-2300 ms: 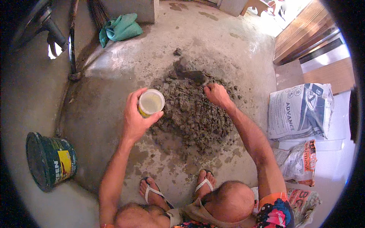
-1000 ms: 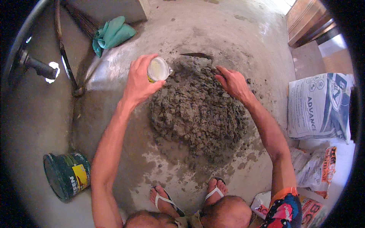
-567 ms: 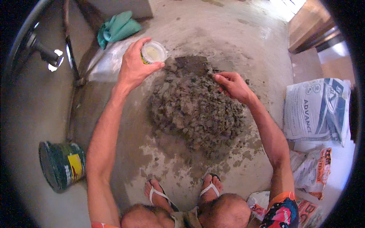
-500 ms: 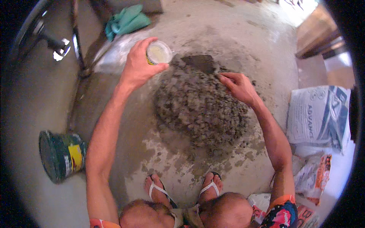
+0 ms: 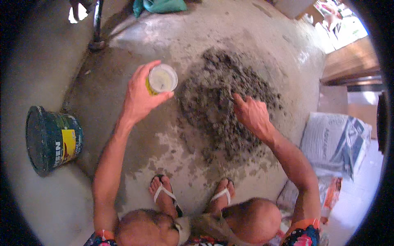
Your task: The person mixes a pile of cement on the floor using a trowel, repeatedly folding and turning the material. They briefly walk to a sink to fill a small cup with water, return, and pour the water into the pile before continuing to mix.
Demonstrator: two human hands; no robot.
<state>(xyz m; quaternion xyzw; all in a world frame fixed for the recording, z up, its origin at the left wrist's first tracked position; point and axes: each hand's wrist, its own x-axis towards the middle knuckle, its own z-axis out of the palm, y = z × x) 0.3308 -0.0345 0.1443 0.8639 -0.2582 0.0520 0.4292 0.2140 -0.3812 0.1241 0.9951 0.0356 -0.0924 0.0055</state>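
Observation:
My left hand is wrapped round a small see-through plastic tub with a yellow label, held above the floor just left of a mound. That mound is wet, grey, crumbly mortar mix heaped on the concrete. Over its middle my right hand grips a trowel. Only a thin bit of the trowel shows in front of the fingers; its blade cannot be told apart from the grey mix. Both forearms reach forward from the lower edge.
A dark green bucket with a yellow label lies tilted at the left. White-and-blue bags stand at the right, near a wooden piece. Green cloth lies at the far edge. My sandalled feet are close to the mound.
My right hand has brought the trowel nearer, from the mound's far edge into its middle; the flat blade no longer shows. The left hand still holds the tub. The whole view has shifted.

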